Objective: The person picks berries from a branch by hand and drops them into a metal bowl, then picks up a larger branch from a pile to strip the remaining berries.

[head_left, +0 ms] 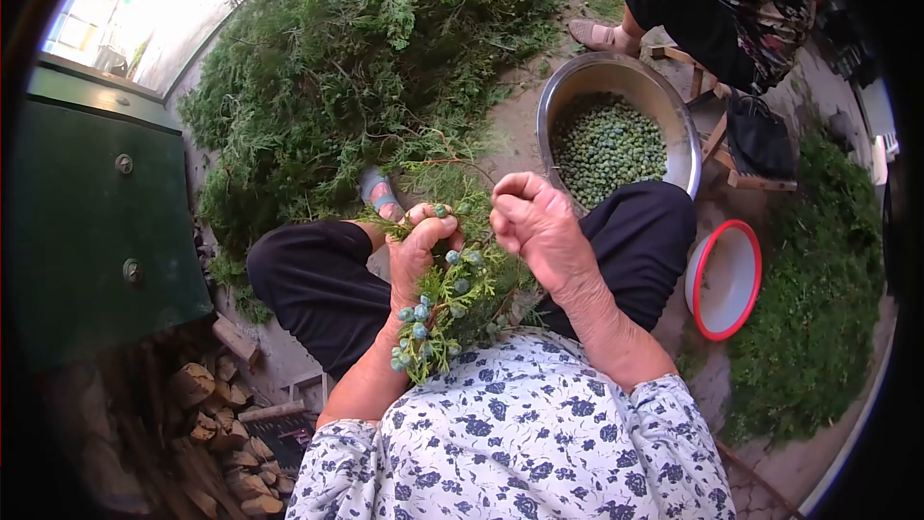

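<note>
A green conifer sprig point(438, 313) with several blue-green berries lies over my lap and against my left wrist. My left hand point(422, 243) is closed around its upper part, with berries showing beside the fingers. To the right, my right hand point(539, 226) has its fingers curled together at the end of a thin brown stem; whether a berry is between the fingertips is hidden. Just beyond my right knee stands a large metal basin point(690, 140), holding many green berries point(611, 144).
A big heap of cut branches point(356, 48) lies ahead, another pile point(808, 299) at the right. A red-rimmed white basin point(724, 279) leans beside my right knee. Another person point(674, 0) sits at the upper right near a wooden stool point(760, 180). Firewood point(226, 404) is stacked at the lower left.
</note>
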Action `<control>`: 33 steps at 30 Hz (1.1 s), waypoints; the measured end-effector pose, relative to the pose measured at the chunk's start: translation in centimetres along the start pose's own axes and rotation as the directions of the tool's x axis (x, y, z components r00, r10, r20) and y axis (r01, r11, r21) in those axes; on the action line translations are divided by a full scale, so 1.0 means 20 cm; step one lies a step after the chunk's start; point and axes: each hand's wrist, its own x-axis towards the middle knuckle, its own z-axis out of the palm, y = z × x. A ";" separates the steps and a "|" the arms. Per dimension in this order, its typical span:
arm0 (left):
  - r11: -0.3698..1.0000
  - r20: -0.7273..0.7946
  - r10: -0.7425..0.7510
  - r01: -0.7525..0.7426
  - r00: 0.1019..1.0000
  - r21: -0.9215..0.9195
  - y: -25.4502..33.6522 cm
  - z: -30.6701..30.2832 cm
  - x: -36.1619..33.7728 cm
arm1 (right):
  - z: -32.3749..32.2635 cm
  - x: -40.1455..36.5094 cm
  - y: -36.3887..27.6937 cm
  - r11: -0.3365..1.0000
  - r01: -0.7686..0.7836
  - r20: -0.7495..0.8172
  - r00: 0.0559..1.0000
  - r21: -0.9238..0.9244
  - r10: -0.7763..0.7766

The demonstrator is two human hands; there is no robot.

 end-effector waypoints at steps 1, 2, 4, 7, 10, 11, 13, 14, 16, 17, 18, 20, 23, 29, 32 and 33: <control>1.000 0.002 -0.002 0.002 1.000 0.002 0.00 0.00 0.00 | 0.00 -0.01 0.01 0.990 -0.034 0.021 0.999 -0.138 0.038; 0.999 0.018 -0.027 0.026 0.999 0.021 0.01 0.00 -0.01 | 0.03 -0.03 0.03 0.983 -0.022 -0.005 1.000 -0.180 0.021; 0.998 0.053 -0.022 0.018 0.998 0.066 -0.01 -0.01 -0.01 | 0.08 -0.02 0.07 0.943 0.076 -0.002 0.997 -0.324 -0.081; 0.998 0.036 -0.062 0.062 0.997 -0.011 -0.03 -0.01 -0.02 | 0.05 0.00 0.15 0.888 0.157 0.044 0.987 -0.431 -0.153; 0.993 0.020 -0.103 0.104 0.994 -0.057 -0.01 -0.01 -0.03 | 0.03 -0.01 0.12 0.963 0.041 0.028 0.999 -0.265 -0.035; 0.993 0.005 -0.120 0.120 0.993 -0.015 0.00 -0.01 -0.03 | 0.02 -0.01 0.10 0.993 -0.113 0.032 0.993 -0.020 0.113; 0.993 -0.017 -0.101 0.099 0.995 -0.067 0.00 0.00 -0.03 | -0.02 0.00 0.07 0.981 -0.097 0.025 0.995 0.167 0.094; 0.998 0.004 -0.068 0.068 0.998 0.011 0.01 0.00 -0.03 | -0.02 0.01 0.05 0.991 -0.059 -0.013 0.998 0.121 0.061; 0.993 0.092 -0.007 -0.004 0.996 0.119 0.00 -0.03 -0.02 | 0.04 -0.02 -0.03 0.994 0.000 -0.081 0.997 0.113 0.009; 0.993 0.089 -0.006 -0.004 0.996 0.118 0.01 -0.02 -0.02 | 0.02 -0.02 -0.03 0.994 -0.003 -0.079 0.997 0.113 0.012; 0.982 0.083 -0.029 0.013 0.996 0.189 0.04 0.00 -0.04 | 0.00 -0.02 -0.03 1.000 0.007 -0.009 1.000 -0.028 -0.007; 0.949 0.119 -0.002 -0.036 0.993 0.312 0.03 0.00 -0.03 | 0.03 -0.04 -0.03 0.939 0.091 0.036 0.996 -0.331 -0.084; 0.914 0.178 0.103 -0.164 0.979 0.371 -0.01 -0.01 -0.02 | 0.06 0.00 0.00 0.370 0.503 0.333 0.837 -0.781 -0.434; 0.868 0.200 0.101 -0.185 0.974 0.460 0.02 -0.01 -0.02 | 0.00 0.05 0.07 0.809 0.272 0.164 0.962 -0.521 -0.217; 0.950 0.131 -0.021 -0.021 0.991 0.313 0.02 -0.01 0.00 | -0.04 0.04 -0.03 0.958 0.125 -0.036 0.990 -0.259 -0.139; 0.981 0.081 -0.040 0.024 0.996 0.193 0.01 -0.03 0.01 | -0.05 0.03 -0.10 0.908 0.211 -0.102 0.959 -0.362 -0.264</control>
